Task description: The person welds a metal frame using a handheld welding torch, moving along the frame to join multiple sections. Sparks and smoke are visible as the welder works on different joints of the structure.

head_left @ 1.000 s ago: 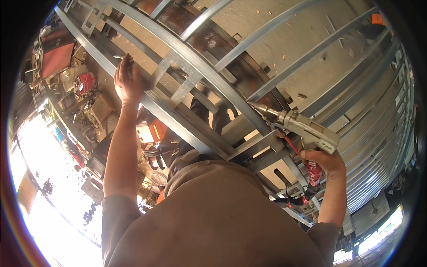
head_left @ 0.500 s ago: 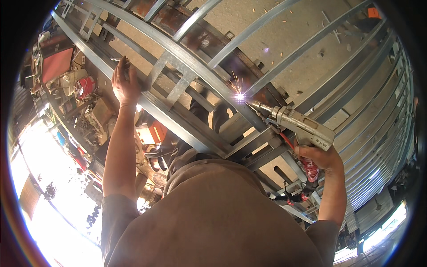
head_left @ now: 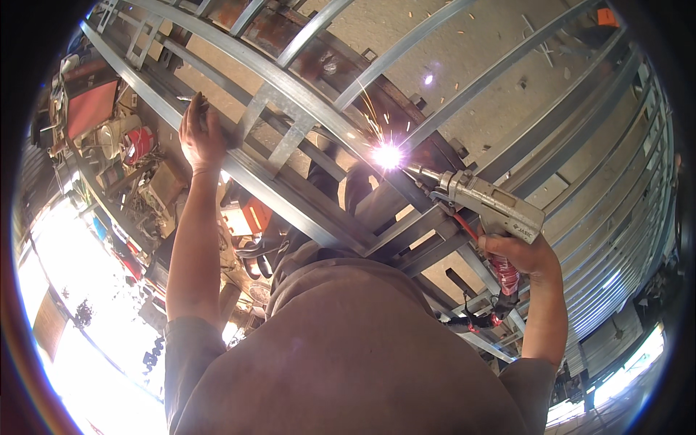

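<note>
clamping welding gun (head_left: 496, 205) in right hand (head_left: 528, 255), aimed along its long axis up-left at spark (head_left: 388, 155) on metal frame (head_left: 308, 94), with left hand (head_left: 201, 141) farther off at another bar (head_left: 283, 203), cannot tell if gripping.

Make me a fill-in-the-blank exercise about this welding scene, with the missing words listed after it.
1. The welding gun is held in the person's ____ hand.
2. From the bright glow near the gun's nozzle, hot ____ spray out.
3. The wrapping just below that hand is mainly coloured ____.
4. The small bright object at the picture's upper right is coloured ____.

Missing words: right; sparks; red; orange.
</note>
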`<state>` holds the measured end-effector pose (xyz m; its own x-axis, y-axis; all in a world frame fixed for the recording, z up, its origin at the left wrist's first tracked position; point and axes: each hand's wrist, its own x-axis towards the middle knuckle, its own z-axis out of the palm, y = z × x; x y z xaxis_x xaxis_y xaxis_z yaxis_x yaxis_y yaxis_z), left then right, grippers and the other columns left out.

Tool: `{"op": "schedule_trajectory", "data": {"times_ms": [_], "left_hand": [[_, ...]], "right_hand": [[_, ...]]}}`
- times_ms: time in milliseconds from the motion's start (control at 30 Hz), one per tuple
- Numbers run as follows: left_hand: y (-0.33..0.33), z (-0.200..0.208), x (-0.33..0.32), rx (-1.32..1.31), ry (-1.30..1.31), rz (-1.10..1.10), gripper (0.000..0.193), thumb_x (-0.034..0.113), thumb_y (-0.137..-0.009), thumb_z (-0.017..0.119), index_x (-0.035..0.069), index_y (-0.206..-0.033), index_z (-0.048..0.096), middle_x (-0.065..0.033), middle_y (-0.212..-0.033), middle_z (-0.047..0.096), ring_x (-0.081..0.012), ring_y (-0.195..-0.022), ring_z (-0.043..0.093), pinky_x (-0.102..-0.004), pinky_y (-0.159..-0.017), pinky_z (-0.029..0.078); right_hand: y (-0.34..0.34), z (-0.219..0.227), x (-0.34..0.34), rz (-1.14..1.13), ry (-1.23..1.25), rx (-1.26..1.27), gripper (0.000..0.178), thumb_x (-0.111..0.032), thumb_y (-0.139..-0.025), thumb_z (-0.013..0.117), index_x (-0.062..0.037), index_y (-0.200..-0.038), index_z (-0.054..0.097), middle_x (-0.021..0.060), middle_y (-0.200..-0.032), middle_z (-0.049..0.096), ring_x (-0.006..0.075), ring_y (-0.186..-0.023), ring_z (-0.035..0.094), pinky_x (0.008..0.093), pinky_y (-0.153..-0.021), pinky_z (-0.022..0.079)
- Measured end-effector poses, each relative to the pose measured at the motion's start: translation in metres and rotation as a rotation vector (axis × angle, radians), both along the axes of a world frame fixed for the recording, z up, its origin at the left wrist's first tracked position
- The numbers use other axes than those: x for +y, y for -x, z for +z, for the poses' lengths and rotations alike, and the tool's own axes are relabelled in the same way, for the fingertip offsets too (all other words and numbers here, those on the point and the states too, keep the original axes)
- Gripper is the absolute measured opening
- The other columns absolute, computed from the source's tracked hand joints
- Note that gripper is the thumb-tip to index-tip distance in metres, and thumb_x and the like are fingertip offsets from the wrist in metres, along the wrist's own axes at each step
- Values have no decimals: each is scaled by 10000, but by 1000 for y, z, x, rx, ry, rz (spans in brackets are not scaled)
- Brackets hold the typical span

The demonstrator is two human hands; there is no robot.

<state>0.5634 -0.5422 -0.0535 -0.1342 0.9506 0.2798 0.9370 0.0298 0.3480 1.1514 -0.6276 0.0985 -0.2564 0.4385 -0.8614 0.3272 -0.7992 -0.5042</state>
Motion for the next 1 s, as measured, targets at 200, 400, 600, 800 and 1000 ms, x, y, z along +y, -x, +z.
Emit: {"op": "schedule_trajectory", "data": {"times_ms": [200,400,600,800,1000], "left_hand": [[2,-1,0,-35,-4,-12,424,279,-989,643,70,-1358,662,-110,-1157,750,-298,-1053,707,-443,-968,532],[4,0,-2,13,45,-13,424,231,-1032,613,62,-1420,622,-143,-1230,727,-292,-1097,707,-419,-983,534],[2,-1,-1,-10,10,-8,417,261,-1005,636,78,-1380,646,-111,-1188,743,-290,-1075,706,-433,-987,525],[3,-2,-2,-7,26,-9,434,262,-1017,622,72,-1407,628,-127,-1222,732,-293,-1096,704,-430,-995,526],[3,-2,-1,-27,17,-11,429,266,-1004,633,78,-1389,638,-110,-1193,742,-286,-1085,706,-433,-999,519]], "right_hand": [[-4,0,0,2,55,18,362,-109,-833,832,-38,-1162,698,14,-968,705,109,-865,644,299,-747,554],[-8,0,-4,20,53,-28,404,-108,-830,838,-33,-1198,688,23,-995,713,125,-884,654,307,-762,561],[-11,-1,-6,26,73,-26,389,-97,-826,836,-29,-1180,690,24,-991,709,123,-882,648,306,-771,555],[-8,1,-10,8,-37,-19,308,-83,-844,828,-21,-1121,709,25,-925,715,121,-812,659,309,-711,558],[-13,4,-22,-64,24,-18,327,-76,-825,826,-8,-1118,699,51,-909,714,147,-780,669,311,-684,565]]}}
